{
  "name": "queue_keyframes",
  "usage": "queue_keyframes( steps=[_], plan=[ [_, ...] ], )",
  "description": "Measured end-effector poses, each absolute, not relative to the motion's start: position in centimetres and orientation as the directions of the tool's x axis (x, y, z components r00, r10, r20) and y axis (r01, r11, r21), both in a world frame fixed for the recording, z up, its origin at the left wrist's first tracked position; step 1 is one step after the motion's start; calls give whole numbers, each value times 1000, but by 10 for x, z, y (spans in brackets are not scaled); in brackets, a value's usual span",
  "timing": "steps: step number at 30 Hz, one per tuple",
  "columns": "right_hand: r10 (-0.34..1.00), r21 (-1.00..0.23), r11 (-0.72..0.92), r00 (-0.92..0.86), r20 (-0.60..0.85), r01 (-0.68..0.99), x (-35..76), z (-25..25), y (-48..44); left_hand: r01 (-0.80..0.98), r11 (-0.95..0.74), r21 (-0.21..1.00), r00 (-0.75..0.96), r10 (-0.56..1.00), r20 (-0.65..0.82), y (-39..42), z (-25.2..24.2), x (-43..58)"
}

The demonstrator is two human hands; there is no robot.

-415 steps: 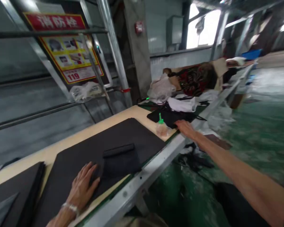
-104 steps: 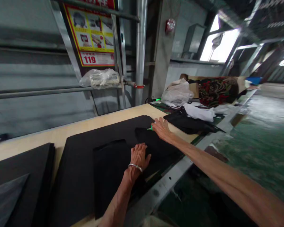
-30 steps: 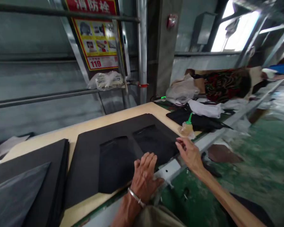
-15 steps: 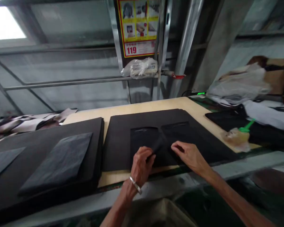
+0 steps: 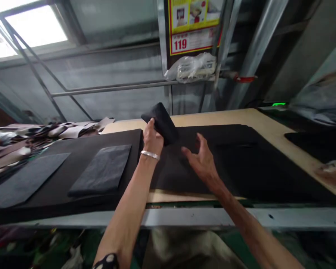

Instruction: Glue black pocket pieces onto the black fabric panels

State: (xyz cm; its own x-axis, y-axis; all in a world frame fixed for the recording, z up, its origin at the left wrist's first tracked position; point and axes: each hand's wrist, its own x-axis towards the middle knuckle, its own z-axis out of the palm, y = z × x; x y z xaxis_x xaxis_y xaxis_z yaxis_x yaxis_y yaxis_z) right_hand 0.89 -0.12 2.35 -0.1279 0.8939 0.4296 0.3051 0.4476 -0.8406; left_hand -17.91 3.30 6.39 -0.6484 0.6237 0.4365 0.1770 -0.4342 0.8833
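Observation:
My left hand (image 5: 152,139) is closed on a small black fabric piece (image 5: 164,122) and holds it lifted above the table. My right hand (image 5: 201,159) hovers just to its right with fingers spread and nothing in it, over a large black mat (image 5: 240,160) on the wooden tabletop (image 5: 271,125). A silver bracelet sits on my left wrist.
To the left lies another black mat (image 5: 81,149) carrying a stack of dark fabric pieces (image 5: 103,173) and a flat grey piece (image 5: 25,181). Leather scraps (image 5: 53,130) pile at the far left. A glue bottle (image 5: 332,172) lies at right. The metal table rail (image 5: 184,216) runs along the front.
My left hand has picked the black piece off the mat and raised it toward the left. My right hand let go and opened. The view swung left.

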Motion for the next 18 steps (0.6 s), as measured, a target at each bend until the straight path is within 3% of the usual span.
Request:
queue_keyframes(
  steps=[2,4,7,10,14,16,18],
  plan=[
    [965,-976,205,-179,189,72,11,5,-12,88,-396,914,-722,607,332,39,60,-188],
    [938,-993,-53,-347,-14,-105,11,0,-20,46,-372,927,-751,599,278,44,60,-192],
    [839,-941,-248,-536,-89,-231,-2,22,-17,115,-373,921,-694,633,343,47,68,-193],
    [834,-923,-207,-552,6,-323,-24,68,3,216,-401,890,-624,644,442,46,82,-198],
    [877,-921,45,-425,222,-387,-46,119,33,321,-498,806,-569,579,584,34,109,-210],
    [884,-914,179,-349,312,-363,-51,122,42,266,-539,799,-578,574,580,19,116,-210],
    [901,-930,259,-280,330,-263,-50,103,42,80,-525,847,-636,627,449,-3,109,-201]
  ],
)
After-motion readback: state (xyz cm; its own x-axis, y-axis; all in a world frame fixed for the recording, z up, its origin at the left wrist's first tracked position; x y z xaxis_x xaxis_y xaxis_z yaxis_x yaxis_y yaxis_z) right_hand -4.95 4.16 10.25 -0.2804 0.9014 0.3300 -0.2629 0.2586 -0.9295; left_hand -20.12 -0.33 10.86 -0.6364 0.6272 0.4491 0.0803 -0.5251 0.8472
